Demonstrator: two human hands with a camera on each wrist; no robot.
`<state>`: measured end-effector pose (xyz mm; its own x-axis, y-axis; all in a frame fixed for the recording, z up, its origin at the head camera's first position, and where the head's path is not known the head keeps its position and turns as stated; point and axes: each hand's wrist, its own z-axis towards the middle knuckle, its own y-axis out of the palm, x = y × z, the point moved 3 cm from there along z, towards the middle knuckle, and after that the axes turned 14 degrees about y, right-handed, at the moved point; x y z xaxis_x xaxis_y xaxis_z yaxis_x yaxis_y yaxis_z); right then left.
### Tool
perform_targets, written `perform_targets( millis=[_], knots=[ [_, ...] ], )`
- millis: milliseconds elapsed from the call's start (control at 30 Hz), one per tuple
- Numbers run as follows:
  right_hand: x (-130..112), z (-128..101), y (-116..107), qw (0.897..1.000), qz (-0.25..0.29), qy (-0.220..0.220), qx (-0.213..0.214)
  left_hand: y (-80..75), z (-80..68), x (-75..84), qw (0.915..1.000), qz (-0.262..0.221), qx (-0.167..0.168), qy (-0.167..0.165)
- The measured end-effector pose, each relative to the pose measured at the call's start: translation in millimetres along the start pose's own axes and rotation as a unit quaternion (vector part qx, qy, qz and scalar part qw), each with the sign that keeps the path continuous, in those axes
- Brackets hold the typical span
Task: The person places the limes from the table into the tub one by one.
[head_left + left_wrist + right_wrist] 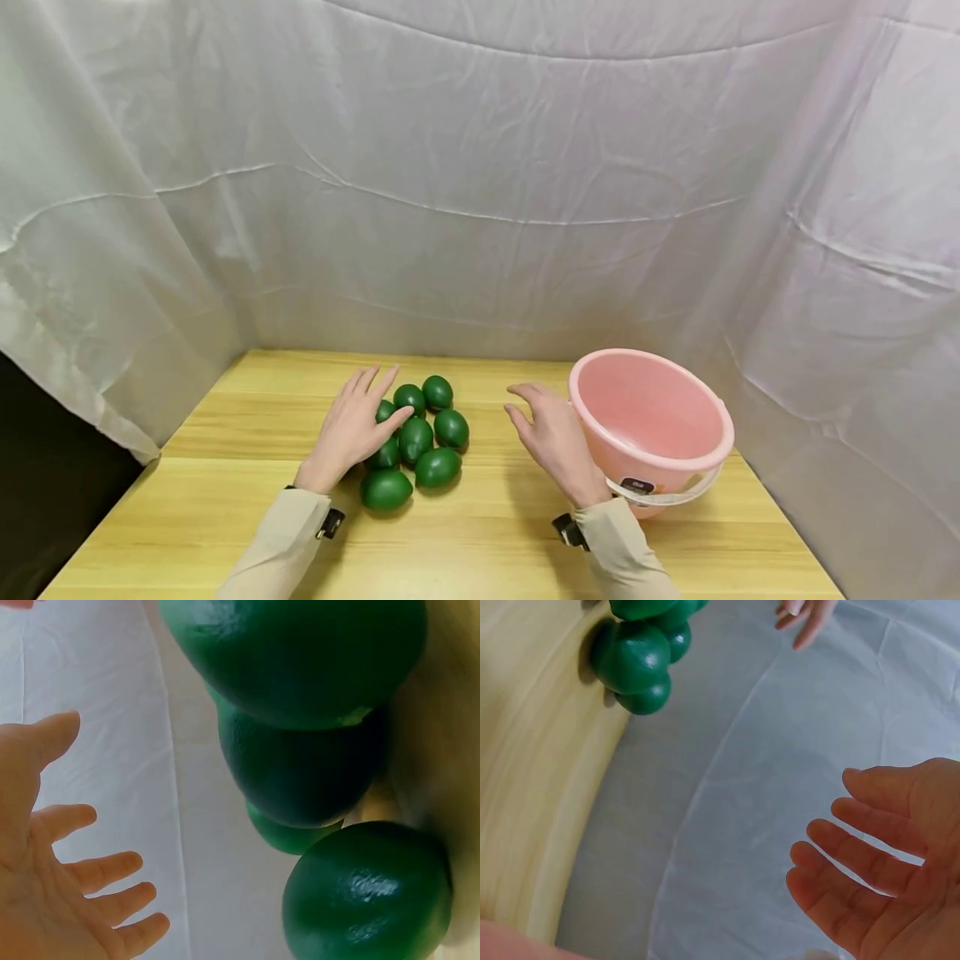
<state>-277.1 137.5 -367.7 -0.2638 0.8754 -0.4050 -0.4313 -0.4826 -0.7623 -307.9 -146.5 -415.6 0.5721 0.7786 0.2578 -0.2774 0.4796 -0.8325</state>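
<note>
Several glossy dark green oval fruits [438, 468], perhaps avocados, lie bunched on the table left of centre. My left hand [351, 433] hovers over the left side of this bunch with its fingers spread, partly covering some of the fruits. In the left wrist view that hand [64, 881] is empty, apart from the nearby fruits [367, 892]. My right hand [553, 440] hangs above the table, just left of a pink bucket [651, 404]. Its fingers are loosely bent and hold nothing in the right wrist view, where the fruits [634, 656] appear beyond it.
The pink bucket stands at the right of the wooden table [480, 550], its white handle [675, 497] hanging down in front. Pale cloth [480, 167] hangs behind the table and along both sides. A dark gap [52, 475] shows at the left.
</note>
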Motion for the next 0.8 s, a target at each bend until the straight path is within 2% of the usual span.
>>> perform_targets(
  millis=[367, 633, 800],
  knots=[
    [7.1, -7.3, -39.7, 0.996, 0.05, -0.033, 0.069, 0.9, -4.9, -7.6, 0.9991, -0.041, 0.003, -0.013],
    [27.8, -12.6, -66.3, 0.997, 0.02, -0.014, 0.077, 0.7, -10.6, -14.9, 0.9981, -0.052, -0.013, -0.032],
    [45.6, -15.3, -80.9, 0.997, -0.001, -0.003, 0.083, 1.6, -14.4, -18.6, 0.9981, -0.054, -0.013, -0.028]
  ],
)
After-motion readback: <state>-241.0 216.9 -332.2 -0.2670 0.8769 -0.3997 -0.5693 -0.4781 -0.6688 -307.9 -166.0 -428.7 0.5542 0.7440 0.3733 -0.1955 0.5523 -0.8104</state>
